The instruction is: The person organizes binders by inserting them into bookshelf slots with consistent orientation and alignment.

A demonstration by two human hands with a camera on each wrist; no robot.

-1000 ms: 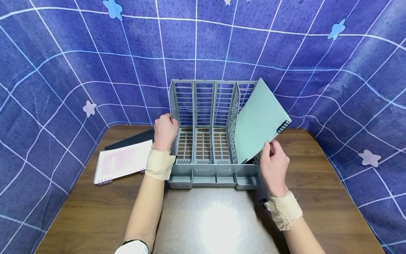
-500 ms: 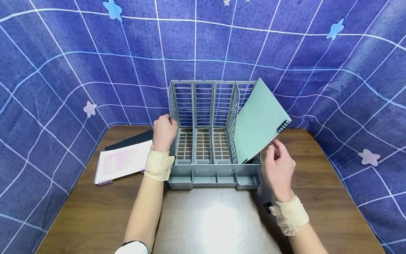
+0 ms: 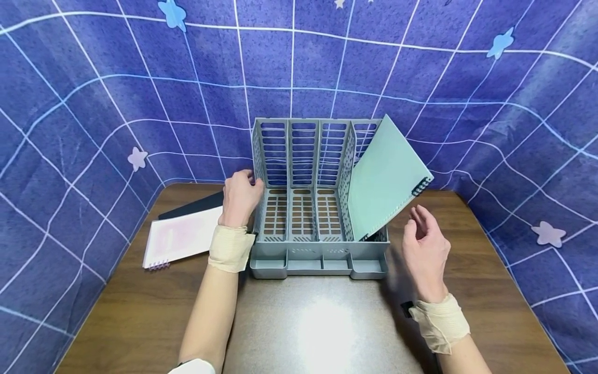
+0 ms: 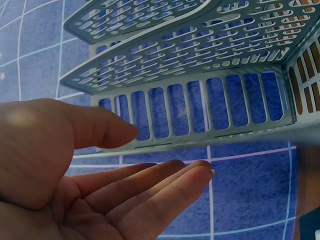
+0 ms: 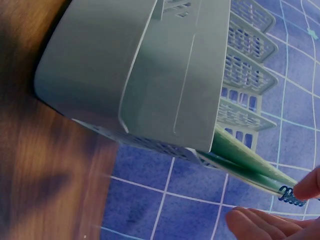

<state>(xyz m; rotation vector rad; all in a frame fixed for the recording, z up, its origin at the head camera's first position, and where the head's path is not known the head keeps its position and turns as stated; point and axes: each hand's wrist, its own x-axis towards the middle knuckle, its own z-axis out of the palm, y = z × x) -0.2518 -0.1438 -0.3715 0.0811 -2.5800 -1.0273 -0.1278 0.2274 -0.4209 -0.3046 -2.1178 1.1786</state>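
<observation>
A grey-green desktop file organizer (image 3: pixel 271 252) with upright lattice dividers stands in the middle of the table. In its rightmost slot leans a pale green spiral notebook (image 3: pixel 388 179), tilted to the right with its black coil facing down and out. My right hand (image 3: pixel 426 254) is just below and right of the notebook, fingers loosely bent, holding nothing. My left hand (image 3: pixel 240 198) is at the organizer's left side wall. In the left wrist view, thumb and straight fingers (image 4: pixel 145 197) spread apart on either side of the wall's edge, without gripping it.
Left of the organizer lies a white and pink spiral notebook (image 3: pixel 182 236), partly over a dark flat item (image 3: pixel 191 204). The organizer's front has small open trays (image 3: pixel 366 266). A blue gridded cloth (image 3: pixel 210 98) hangs behind and around the wooden table (image 3: pixel 490 291).
My right hand has let go of the green notebook and drawn away to the right and down; the notebook stays leaning in the slot. My left hand has loosened from the organizer's wall.
</observation>
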